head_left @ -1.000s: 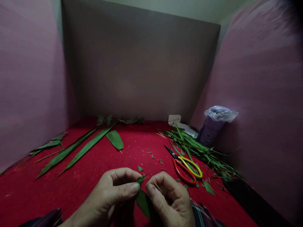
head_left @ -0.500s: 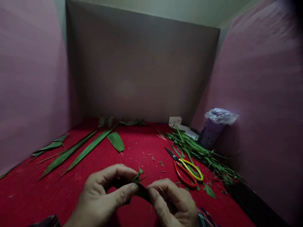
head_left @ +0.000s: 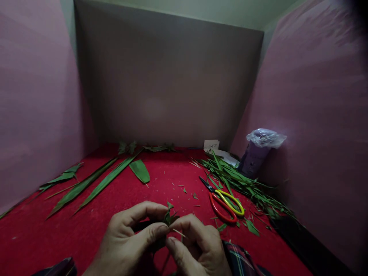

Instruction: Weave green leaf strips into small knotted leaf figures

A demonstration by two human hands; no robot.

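**Small folded leaf nipped from both sides**

Found a small folded dark-green leaf piece (head_left: 168,218) at the lower centre of the frame, raised just above the red felt table cover (head_left: 120,203) and pinched between two hands. Judged it very light, thin and pliable. Thought it smooth enough to slip and apt to crease or tear along its grain. Reckoned it best taken by gentle fingertip pressure at the folded base, with the pointed tips left free.

Had the left hand (head_left: 129,239) curled at lower left of centre, thumb and forefinger closed on the leaf's left side and the other fingers arched above. Had the right hand (head_left: 195,247) curled at lower right of centre, forefinger and thumb pressed to the leaf's right side. Noted a thin pale sliver (head_left: 179,232) across its fingers and a plaid cuff (head_left: 241,260) at the wrist.

Noted red-and-yellow-handled scissors (head_left: 225,205) lying apart at right of centre, beside a heap of narrow green leaf trimmings (head_left: 244,184). Noted long green leaf blades (head_left: 94,184) across the left middle.
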